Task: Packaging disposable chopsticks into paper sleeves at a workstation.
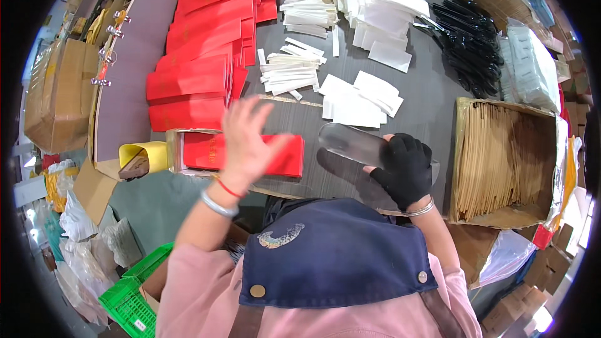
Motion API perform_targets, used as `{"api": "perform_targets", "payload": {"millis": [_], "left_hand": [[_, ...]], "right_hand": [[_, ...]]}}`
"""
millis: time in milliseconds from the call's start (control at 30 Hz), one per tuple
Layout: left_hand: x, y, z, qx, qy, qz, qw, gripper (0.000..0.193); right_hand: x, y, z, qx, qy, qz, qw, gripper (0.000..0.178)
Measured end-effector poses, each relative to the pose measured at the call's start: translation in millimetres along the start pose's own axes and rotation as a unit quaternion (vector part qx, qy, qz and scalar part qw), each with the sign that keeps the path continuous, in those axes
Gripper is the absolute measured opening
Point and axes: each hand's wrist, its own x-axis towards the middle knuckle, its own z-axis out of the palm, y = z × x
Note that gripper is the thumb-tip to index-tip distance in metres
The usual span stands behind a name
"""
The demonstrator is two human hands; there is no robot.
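Clear plastic, by its look, forms the case (350, 142) under review in the head view, an elongated piece with a rounded end. Location: right of the desk's (426, 91) middle, near the front edge, just below the white cards (350, 105). Right hand (405, 168), in a black glove with bare fingertips showing, grasps the case toward its right end; the rounded end projects leftward. Left hand (245, 141) is released, fingers spread and blurred, above the red packets (203, 150); contact with them cannot be determined.

Handling assessment: the case is judged light, thin-walled and fairly stiff, with a smooth surface likely to slip on bare skin; the glove should improve grip. Excess pressure on the broad face could dent or crack it, and fingerprints would probably show. Recommended hold: by the long edges, near the middle for balance, thumb opposite fingers, pressure light. Whether it contains anything cannot be confirmed.
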Motion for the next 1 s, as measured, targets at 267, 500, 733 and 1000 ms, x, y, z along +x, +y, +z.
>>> {"api": "perform_targets", "payload": {"millis": [267, 500, 733, 1000], "left_hand": [[-30.7, 17.6, 34.1, -0.058, -0.077, -0.143, 0.985, 0.092], [-20.1, 22.5, 24.1, -0.097, -0.101, -0.126, 0.982, 0.083], [52.2, -23.6, 51.8, -0.044, 0.04, 0.014, 0.998, 0.025], [64.1, -18.1, 48.2, -0.031, -0.002, 0.076, 0.997, 0.008]], "right_hand": [[2.9, -13.7, 1.2, -0.014, -0.077, -0.036, 0.996, 0.061], [25.3, -50.6, 49.8, 0.048, -0.106, -0.092, 0.989, 0.062], [15.1, 1.0, 29.2, 0.107, 0.055, -0.016, 0.993, 0.049], [-113.5, 201.3, -44.1, 0.018, 0.302, 0.367, 0.88, 0.032]]}}
